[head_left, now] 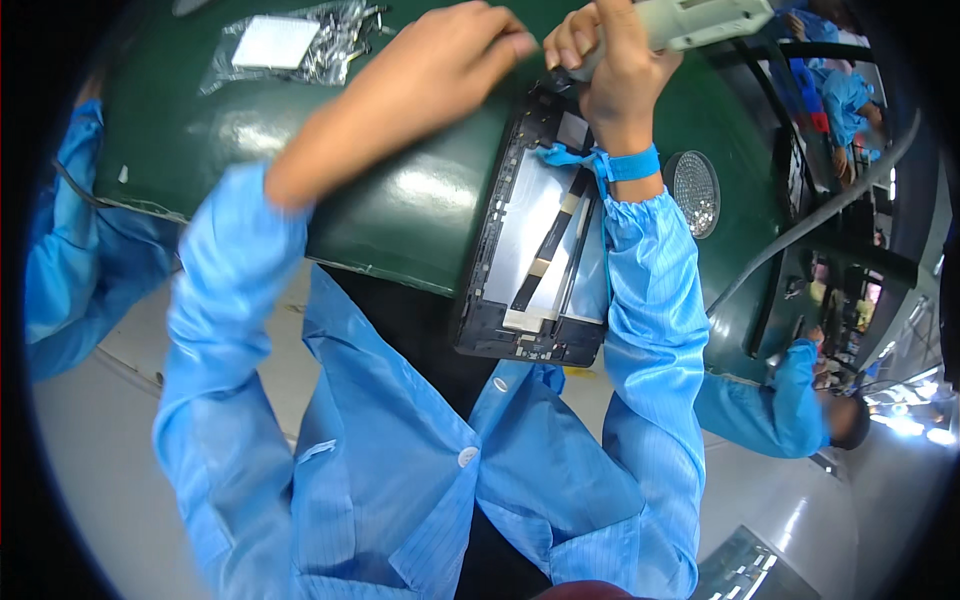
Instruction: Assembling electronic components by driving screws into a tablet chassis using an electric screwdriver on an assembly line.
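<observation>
Green matting covered the workbench (420,210), where an opened tablet chassis (535,250) lay with its near end overhanging the bench edge. The right hand (610,70) was closed around a grey electric screwdriver (690,20), tip down at the chassis's far corner. The left hand (450,60) rested beside it, fingers curled onto that corner, holding nothing. A round dish (693,190) held tiny screws; a clear plastic bag (300,45) held metal parts.
</observation>
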`<state>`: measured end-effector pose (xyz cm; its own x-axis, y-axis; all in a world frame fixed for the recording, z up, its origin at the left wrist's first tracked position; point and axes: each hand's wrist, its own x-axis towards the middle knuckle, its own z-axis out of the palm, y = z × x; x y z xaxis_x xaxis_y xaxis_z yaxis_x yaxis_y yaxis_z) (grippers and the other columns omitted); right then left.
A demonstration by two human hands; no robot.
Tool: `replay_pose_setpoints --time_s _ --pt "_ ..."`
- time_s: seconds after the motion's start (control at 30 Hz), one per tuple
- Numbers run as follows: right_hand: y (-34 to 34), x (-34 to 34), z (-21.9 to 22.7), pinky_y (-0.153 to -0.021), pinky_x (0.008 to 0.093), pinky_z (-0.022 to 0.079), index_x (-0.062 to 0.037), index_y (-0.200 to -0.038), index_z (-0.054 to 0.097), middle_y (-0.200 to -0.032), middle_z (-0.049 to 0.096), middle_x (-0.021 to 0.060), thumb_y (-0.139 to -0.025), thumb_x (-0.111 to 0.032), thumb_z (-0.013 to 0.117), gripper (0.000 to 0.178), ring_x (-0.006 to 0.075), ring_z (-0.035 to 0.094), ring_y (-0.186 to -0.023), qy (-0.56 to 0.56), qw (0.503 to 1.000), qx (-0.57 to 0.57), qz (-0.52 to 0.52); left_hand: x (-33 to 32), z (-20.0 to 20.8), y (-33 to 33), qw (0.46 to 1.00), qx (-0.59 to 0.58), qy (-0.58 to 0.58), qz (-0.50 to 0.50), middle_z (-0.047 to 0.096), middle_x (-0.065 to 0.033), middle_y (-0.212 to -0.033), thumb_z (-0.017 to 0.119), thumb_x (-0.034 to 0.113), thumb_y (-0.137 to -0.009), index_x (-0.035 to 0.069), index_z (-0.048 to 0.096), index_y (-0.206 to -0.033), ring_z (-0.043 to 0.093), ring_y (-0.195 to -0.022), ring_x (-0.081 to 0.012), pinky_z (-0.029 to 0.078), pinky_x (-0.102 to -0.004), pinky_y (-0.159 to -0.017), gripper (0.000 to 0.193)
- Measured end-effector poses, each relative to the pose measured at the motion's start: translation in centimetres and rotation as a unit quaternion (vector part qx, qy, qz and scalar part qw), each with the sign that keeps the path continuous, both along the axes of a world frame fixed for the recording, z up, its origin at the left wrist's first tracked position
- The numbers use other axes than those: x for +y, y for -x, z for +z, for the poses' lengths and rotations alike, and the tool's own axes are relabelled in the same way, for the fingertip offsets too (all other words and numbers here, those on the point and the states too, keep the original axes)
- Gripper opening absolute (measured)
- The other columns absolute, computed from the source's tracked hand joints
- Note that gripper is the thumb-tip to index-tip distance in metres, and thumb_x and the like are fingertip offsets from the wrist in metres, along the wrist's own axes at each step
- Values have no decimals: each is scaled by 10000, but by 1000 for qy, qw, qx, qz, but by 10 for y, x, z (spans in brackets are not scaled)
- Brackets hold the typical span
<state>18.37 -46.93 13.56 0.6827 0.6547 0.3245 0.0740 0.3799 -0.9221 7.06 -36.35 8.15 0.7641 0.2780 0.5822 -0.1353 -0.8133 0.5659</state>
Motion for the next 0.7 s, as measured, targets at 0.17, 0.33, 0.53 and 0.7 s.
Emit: replay_pose_setpoints --time_s 0.17,0.33,0.53,0.7 --pt "-40 -35 11 -527 339 472 61 -1146 614 -625 506 22 -959 -157 618 287 151 522 -525 -62 998 -17 0 -126 32 114 956 234 -73 -161 379 -279 -1444 716 729 -677 72 467 -1414 323 -1330 -571 282 -735 -1014 1018" --pt "-72 -97 27 -444 267 411 42 -1034 674 -565 528 19 -874 -78 707 203 111 505 -449 -21 992 -38 -119 -139 -13 117 970 163 -140 -117 378 -288 -1466 757 562 -747 -4 440 -1414 373 -1318 -561 353 -637 -1048 931" --pt "-103 -166 16 -425 265 380 64 -1021 665 -536 463 -9 -868 -65 686 201 90 425 -413 -27 983 -40 -179 -81 0 59 961 166 -163 -150 374 -256 -1485 776 441 -782 -19 422 -1414 396 -1327 -524 436 -487 -1052 858" --pt "-106 -195 8 -416 261 379 85 -1019 652 -537 469 -6 -871 -54 672 204 79 430 -410 -20 975 -87 -202 -43 -12 0 956 134 -216 -150 315 -225 -1540 744 399 -830 -8 381 -1450 380 -1364 -462 397 -469 -1095 826"
